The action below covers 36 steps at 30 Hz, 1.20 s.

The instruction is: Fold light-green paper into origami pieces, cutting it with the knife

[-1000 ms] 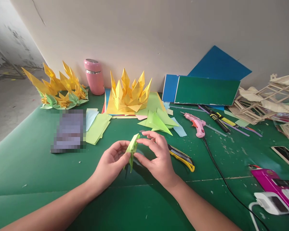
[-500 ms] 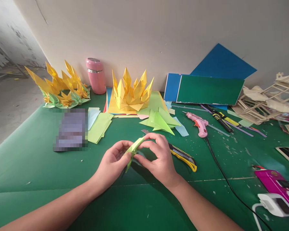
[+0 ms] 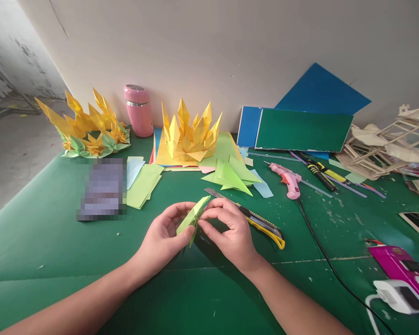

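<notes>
Between my two hands, above the green table, is a folded piece of light green paper (image 3: 192,215). My left hand (image 3: 167,232) grips it from the left, thumb in front and fingers behind. The fingertips of my right hand (image 3: 230,228) pinch its right edge near the middle fold. A yellow utility knife (image 3: 265,225) with its blade out lies just behind and right of my right hand. Behind the hands are folded green paper triangles (image 3: 232,177) and a stack of green paper strips (image 3: 143,186).
A yellow paper crown (image 3: 190,144) stands on coloured sheets, another decorated crown (image 3: 94,130) at left. A pink bottle (image 3: 139,111) is by the wall. To the right are a pink glue gun (image 3: 288,179) with its cord (image 3: 321,251), stick frames (image 3: 380,149) and a white plug (image 3: 401,295).
The folded green paper has turned slightly and shows more of its flat face. My right fingers have shifted along its right edge, uncovering more of the knife blade.
</notes>
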{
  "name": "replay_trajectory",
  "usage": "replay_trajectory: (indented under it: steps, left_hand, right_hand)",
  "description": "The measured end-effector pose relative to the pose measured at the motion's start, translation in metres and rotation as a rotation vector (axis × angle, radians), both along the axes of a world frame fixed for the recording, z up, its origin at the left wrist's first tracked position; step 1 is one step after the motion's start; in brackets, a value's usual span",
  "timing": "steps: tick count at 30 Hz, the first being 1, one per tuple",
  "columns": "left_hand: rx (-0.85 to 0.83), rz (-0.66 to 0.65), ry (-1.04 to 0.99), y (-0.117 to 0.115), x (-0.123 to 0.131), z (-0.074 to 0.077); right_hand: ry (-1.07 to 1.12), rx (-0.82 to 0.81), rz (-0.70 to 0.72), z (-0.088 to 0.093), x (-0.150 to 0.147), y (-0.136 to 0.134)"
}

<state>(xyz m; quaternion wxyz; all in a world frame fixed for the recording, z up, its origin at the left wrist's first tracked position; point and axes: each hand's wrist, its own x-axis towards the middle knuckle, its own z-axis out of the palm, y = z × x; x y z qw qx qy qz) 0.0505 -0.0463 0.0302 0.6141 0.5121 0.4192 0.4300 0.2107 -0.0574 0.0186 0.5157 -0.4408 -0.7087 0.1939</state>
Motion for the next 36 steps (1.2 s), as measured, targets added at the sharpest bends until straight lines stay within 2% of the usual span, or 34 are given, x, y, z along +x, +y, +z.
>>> replay_trajectory:
  steps: [6, 12, 17, 21, 26, 29, 36]
  left_hand:
    - [0.119, 0.019, 0.069, -0.001, 0.002, -0.007]
    - [0.121, 0.002, 0.122, -0.001, 0.001, -0.007]
    - [0.185, 0.106, 0.107, 0.000, 0.002, -0.011]
    - [0.186, 0.069, 0.064, -0.001, 0.002, -0.011]
    - [0.107, -0.018, 0.051, -0.002, -0.001, -0.003]
    - [0.056, 0.028, 0.142, -0.001, -0.003, -0.001]
    - [0.131, 0.064, 0.315, 0.011, -0.007, -0.006]
  right_hand:
    - [0.000, -0.019, -0.014, -0.001, -0.002, -0.001]
    - [0.021, -0.058, 0.010, -0.001, -0.003, -0.003]
    - [0.023, -0.129, 0.028, 0.001, -0.003, -0.004]
    - [0.031, -0.162, 0.027, 0.001, -0.004, -0.003]
    - [-0.012, -0.075, -0.043, -0.002, -0.003, 0.001]
    - [-0.076, -0.019, -0.096, -0.004, -0.001, 0.003]
    - [-0.237, 0.107, -0.139, -0.006, 0.003, 0.005]
